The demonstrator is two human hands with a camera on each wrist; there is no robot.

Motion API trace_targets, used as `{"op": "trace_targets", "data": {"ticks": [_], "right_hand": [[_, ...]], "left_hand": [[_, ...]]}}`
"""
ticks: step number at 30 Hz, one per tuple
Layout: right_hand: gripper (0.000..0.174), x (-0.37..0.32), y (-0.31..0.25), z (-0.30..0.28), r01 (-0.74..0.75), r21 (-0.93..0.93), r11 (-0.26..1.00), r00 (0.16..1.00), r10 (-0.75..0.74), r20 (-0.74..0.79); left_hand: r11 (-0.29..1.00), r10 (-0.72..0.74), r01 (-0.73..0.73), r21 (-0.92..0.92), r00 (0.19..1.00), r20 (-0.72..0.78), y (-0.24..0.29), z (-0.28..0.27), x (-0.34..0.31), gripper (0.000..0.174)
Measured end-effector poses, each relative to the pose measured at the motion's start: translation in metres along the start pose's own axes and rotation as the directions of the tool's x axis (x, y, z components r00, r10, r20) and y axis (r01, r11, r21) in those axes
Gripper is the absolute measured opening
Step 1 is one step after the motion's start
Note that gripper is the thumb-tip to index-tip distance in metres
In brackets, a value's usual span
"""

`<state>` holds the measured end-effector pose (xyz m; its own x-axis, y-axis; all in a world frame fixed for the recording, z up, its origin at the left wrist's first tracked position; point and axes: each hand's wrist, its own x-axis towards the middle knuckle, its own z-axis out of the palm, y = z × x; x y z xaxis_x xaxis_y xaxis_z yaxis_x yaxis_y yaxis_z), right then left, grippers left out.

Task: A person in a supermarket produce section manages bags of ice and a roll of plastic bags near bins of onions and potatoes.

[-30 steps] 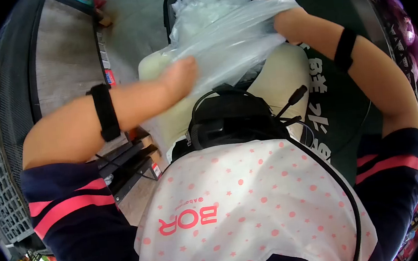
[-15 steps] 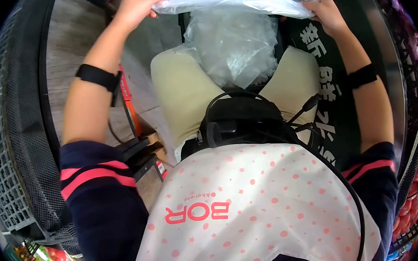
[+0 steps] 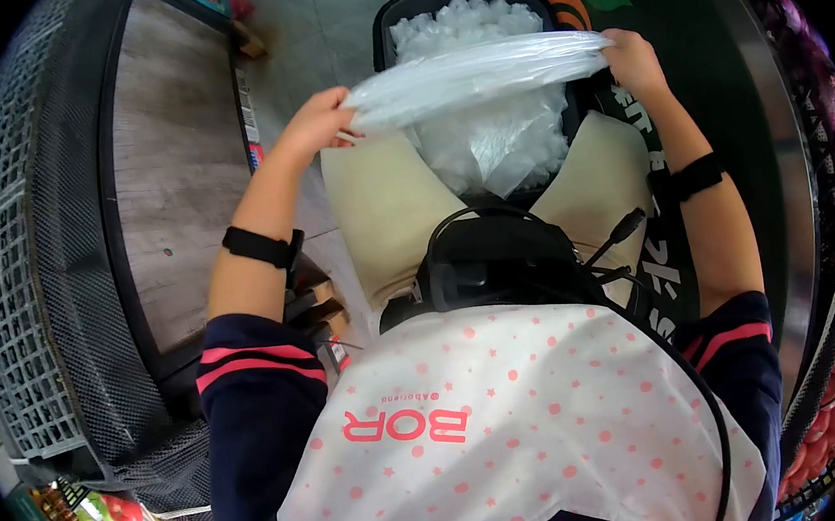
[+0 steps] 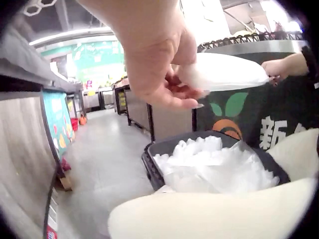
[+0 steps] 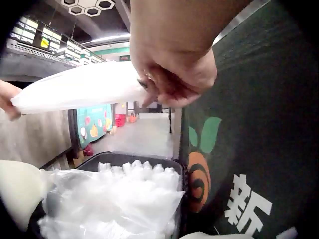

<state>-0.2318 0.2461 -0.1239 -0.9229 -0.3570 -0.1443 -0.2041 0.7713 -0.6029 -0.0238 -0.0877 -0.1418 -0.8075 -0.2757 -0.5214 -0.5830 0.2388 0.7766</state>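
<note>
A clear plastic bag [image 3: 480, 72], gathered into a long band, stretches between my two hands. My left hand [image 3: 319, 124] pinches one end, thumb and fingers closed on the film; the left wrist view shows this hand [image 4: 157, 69] with its lower fingers loosely bent. At the other end my right hand [image 3: 638, 63] grips the film, its fingers curled in the right wrist view [image 5: 174, 74]. Below the band stands a black bin [image 3: 403, 6] between the knees, heaped with bunched translucent plastic [image 3: 475, 22]. A looser, flatter sheet of plastic [image 5: 124, 199] lies over the heap's near side.
A dark green panel [image 3: 686, 24] with white characters rises close on my right. Past it are crates of purple and red produce. On my left stands a wood-grain panel [image 3: 181, 153] beside a grey mesh crate [image 3: 14, 299]. Grey floor [image 4: 104, 159] runs ahead.
The bag was loose and spread low over the bin, then lifted taut and far forward. Now both hands have drawn it back nearer the body, still stretched between them.
</note>
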Motion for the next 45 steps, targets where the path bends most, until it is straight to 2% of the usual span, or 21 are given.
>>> {"op": "trace_targets", "data": {"ticks": [4,6,8,10,11,13,14,16,18,22,23,25,27,28,31,34,37,39,42,44,45], "right_hand": [[0.027,-0.006,-0.009,0.009,0.310,-0.104,0.945,0.929,-0.324,-0.180],[0.029,-0.010,-0.032,0.017,0.514,-0.192,0.836,0.818,-0.545,-0.184],[0.031,-0.022,-0.074,0.031,0.609,-0.193,0.769,0.753,-0.637,-0.164],[0.034,-0.040,-0.119,0.029,0.658,-0.186,0.730,0.717,-0.682,-0.141],[0.034,-0.040,-0.123,0.021,0.657,-0.188,0.730,0.717,-0.682,-0.143],[0.038,-0.040,-0.129,0.004,0.725,-0.050,0.687,0.663,-0.716,-0.219],[0.039,-0.047,-0.129,-0.016,0.420,0.039,0.907,0.905,-0.415,-0.097],[0.038,0.003,-0.061,-0.030,0.597,0.083,0.798,0.784,-0.559,-0.269],[0.040,-0.001,-0.042,-0.051,0.352,0.191,0.916,0.930,-0.319,-0.183],[0.041,0.001,-0.026,-0.031,0.190,0.341,0.921,0.981,-0.192,-0.029],[0.042,0.005,-0.019,-0.019,0.154,0.640,0.753,0.970,-0.238,0.046],[0.057,0.000,-0.019,-0.003,0.009,0.955,0.298,0.897,-0.425,0.124],[0.069,-0.017,-0.030,0.019,-0.196,0.965,0.176,0.924,-0.296,0.242],[0.077,-0.021,-0.032,0.035,-0.247,0.928,0.279,0.908,-0.268,0.322],[0.078,-0.034,-0.052,0.054,-0.333,0.920,0.204,0.804,-0.449,0.391],[0.038,-0.006,-0.030,0.045,-0.104,0.990,0.096,0.909,-0.394,0.134],[0.020,0.003,-0.018,0.013,-0.103,0.988,-0.115,0.943,-0.328,0.060],[0.017,0.004,-0.013,0.000,-0.052,0.966,-0.253,0.935,-0.352,-0.041],[0.025,0.009,-0.009,-0.039,0.099,0.980,-0.175,0.983,-0.136,-0.123],[0.032,0.001,-0.019,-0.039,0.113,0.994,0.001,0.986,-0.121,-0.112],[0.035,-0.010,-0.036,-0.033,0.128,0.980,0.156,0.992,0.000,-0.129]], "left_hand": [[0.938,0.344,-0.311,-0.155,0.895,0.283,-0.004,-0.021,-0.008,0.058],[0.577,0.765,-0.701,0.420,0.643,0.022,0.025,0.006,-0.007,0.080],[0.366,0.874,-0.657,0.659,0.485,-0.002,0.077,0.057,-0.024,0.097],[0.549,0.783,-0.608,0.573,0.614,-0.099,0.095,0.091,-0.006,0.098],[0.575,0.818,-0.706,0.414,0.515,-0.257,0.090,0.101,0.012,0.066],[0.809,0.587,-0.580,0.095,0.806,-0.076,0.087,0.097,0.013,0.026],[0.815,0.573,-0.554,0.172,0.814,-0.091,0.081,0.094,0.009,0.017],[0.807,0.551,-0.499,0.316,0.828,-0.100,0.054,0.077,0.006,0.016],[0.795,0.540,-0.468,0.385,0.836,-0.099,0.030,0.065,0.005,0.016],[0.932,0.335,-0.333,0.143,0.942,0.012,0.019,0.066,-0.015,0.019],[0.971,0.227,-0.227,0.069,0.974,0.011,0.020,0.066,-0.016,0.019],[0.987,0.158,-0.159,-0.028,0.987,-0.040,0.015,0.072,-0.012,0.018],[0.988,0.131,-0.134,-0.079,0.990,-0.044,0.022,0.088,-0.012,0.017],[0.985,0.170,-0.170,-0.032,0.985,-0.009,0.032,0.101,-0.016,0.017],[0.957,0.276,-0.285,0.056,0.953,0.128,0.041,0.138,-0.015,0.017],[0.939,0.268,-0.319,0.127,0.912,0.309,0.026,0.148,-0.013,0.019],[0.810,0.471,-0.481,0.337,0.875,0.117,-0.008,0.132,0.012,0.019],[0.841,0.432,-0.476,0.255,0.877,0.212,-0.024,0.119,0.020,0.022],[0.626,0.359,-0.422,0.656,0.902,0.239,-0.048,0.098,0.026,0.027],[0.594,0.552,-0.016,0.805,0.736,-0.393,-0.073,0.082,0.050,0.027],[0.589,0.556,-0.021,0.808,0.736,-0.387,-0.082,0.076,0.062,0.027]]}}
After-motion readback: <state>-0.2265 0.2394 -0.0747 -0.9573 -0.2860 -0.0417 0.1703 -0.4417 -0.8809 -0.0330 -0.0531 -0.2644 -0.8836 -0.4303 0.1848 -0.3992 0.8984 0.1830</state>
